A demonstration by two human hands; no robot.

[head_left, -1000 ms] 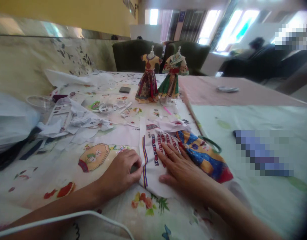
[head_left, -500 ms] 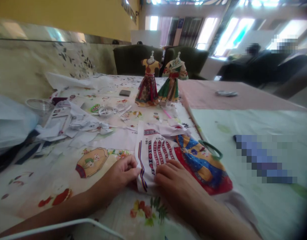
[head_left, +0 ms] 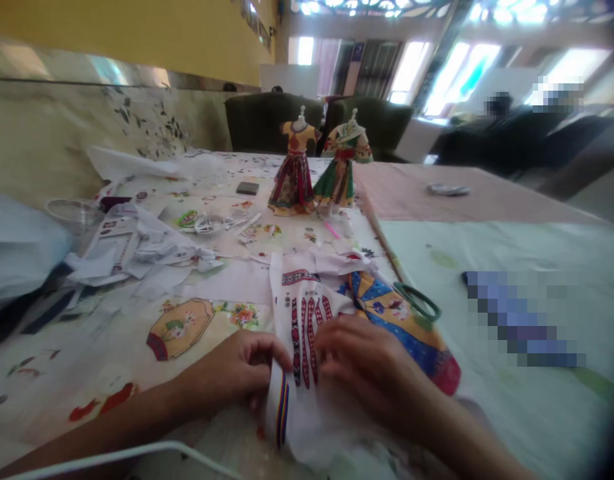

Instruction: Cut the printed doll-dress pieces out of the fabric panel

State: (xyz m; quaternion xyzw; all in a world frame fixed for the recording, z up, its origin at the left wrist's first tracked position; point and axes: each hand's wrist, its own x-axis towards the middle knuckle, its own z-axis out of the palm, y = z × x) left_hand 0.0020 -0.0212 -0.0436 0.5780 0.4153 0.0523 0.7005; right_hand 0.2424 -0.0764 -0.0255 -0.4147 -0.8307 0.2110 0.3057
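A white fabric piece (head_left: pixel 299 317), printed with dark red patterned strips, lies in front of me, its near part lifted. My left hand (head_left: pixel 254 367) pinches its left edge between thumb and fingers, just above a multicoloured striped band (head_left: pixel 283 407). My right hand (head_left: pixel 369 370) grips the same fabric on its right side, with curled fingers; the fingertips are partly hidden and blurred. Beyond the right hand lies a blue, yellow and red printed fabric (head_left: pixel 394 317), partly covered by that hand. A dark green ring (head_left: pixel 419 300) rests against it.
Two small dress forms in a maroon skirt (head_left: pixel 291 177) and a green skirt (head_left: pixel 339 177) stand at the back. Paper scraps (head_left: pixel 137 247) and a cut-out orange printed piece (head_left: pixel 181 327) lie left. A white cable (head_left: pixel 137 453) crosses the front. A blurred-out blue object (head_left: pixel 521 320) lies right.
The near part of the white fabric has been raised and drawn toward me, and its striped band has turned more upright. Both hands have shifted slightly with it.
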